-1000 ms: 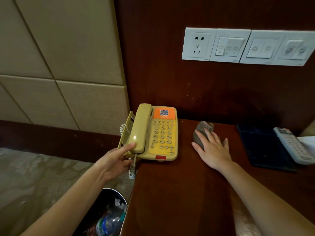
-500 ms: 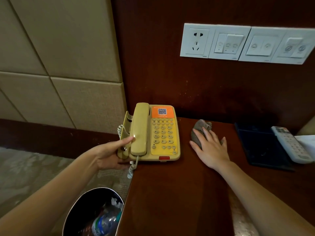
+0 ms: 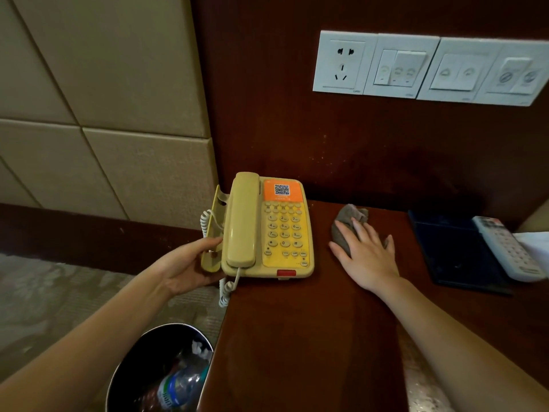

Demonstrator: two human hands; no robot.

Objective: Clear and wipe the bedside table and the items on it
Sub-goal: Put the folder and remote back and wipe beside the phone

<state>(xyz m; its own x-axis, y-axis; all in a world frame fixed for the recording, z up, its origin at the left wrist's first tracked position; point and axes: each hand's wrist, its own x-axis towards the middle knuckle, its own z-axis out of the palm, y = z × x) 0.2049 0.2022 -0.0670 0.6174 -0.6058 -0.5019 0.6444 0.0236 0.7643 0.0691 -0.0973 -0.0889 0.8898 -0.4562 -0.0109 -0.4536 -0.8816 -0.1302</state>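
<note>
A yellow desk telephone [image 3: 279, 233] with an orange label and its handset in the cradle sits at the left rear corner of the dark wooden bedside table [image 3: 303, 337]. My left hand [image 3: 190, 267] grips the phone's left side from below, thumb on its edge. My right hand [image 3: 367, 257] lies flat with straight fingers on a crumpled grey cloth [image 3: 346, 224], pressing it to the tabletop right of the phone. The phone's coiled cord [image 3: 225, 292] hangs over the table's left edge.
A dark blue tray [image 3: 451, 254] at the right holds a white remote control [image 3: 511, 248]. White paper [image 3: 537, 245] shows at the right border. A black waste bin [image 3: 130, 373] with a plastic bottle stands on the carpet left of the table. Wall sockets and switches [image 3: 430, 68] are above.
My left hand has slid from the handset's front end to the phone's left side and turned the phone squarer to the wall. My right hand stays on the cloth.
</note>
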